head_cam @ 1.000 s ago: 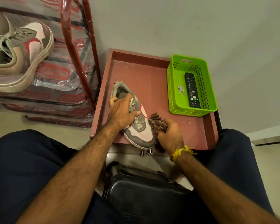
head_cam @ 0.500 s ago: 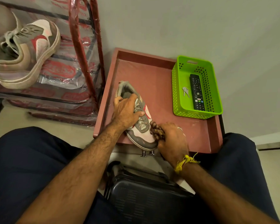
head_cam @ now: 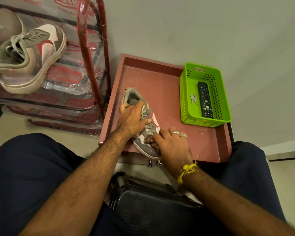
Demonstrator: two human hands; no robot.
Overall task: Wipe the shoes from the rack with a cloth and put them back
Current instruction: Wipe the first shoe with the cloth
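Shoe held and wiped on the red worktop

The left hand grips the shoe over its laces on the worktop; the right hand presses the cloth to its toe, grip curled on it. Its mate sits on the rack, whose plastic wrap bears a red logo, not fully readable. A basket holds a remote and keys.

Both forearms reach forward, left hand with fingers curled in a grip, right hand apparently pressing down.
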